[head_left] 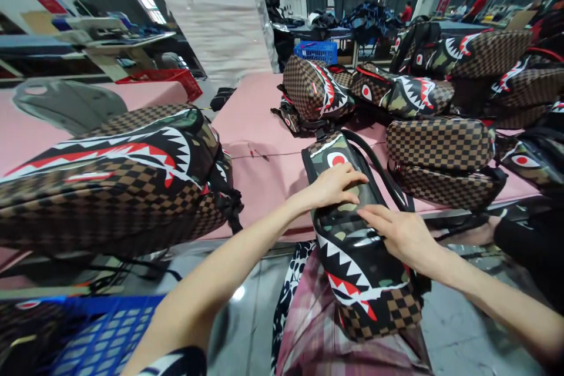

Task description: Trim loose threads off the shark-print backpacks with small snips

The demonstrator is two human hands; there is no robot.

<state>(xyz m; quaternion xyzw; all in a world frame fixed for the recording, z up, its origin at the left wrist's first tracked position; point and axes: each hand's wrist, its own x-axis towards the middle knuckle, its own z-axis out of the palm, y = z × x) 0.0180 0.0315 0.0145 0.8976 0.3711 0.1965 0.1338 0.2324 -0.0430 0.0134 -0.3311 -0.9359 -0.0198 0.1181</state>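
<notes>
A backpack point(348, 241) with a shark-mouth print, camouflage and brown check lies across my lap. Its upper end rests against the edge of the pink-covered table. My left hand point(337, 185) is on the bag's side just below the printed red eye, fingers stretched out and thumb apart. Lower and to the right, my right hand point(400, 232) touches the dark camouflage panel with its fingers extended, the tips close to my left thumb. A black strap point(379, 167) arches along the bag's right side. The underside of the bag is hidden.
On the pink table point(259, 123), a large checked backpack point(132, 170) lies at left, and several similar bags point(423, 88) are piled at right. A blue basket point(110, 329) stands at lower left. Another person's dark sleeve point(529, 235) shows at the right edge.
</notes>
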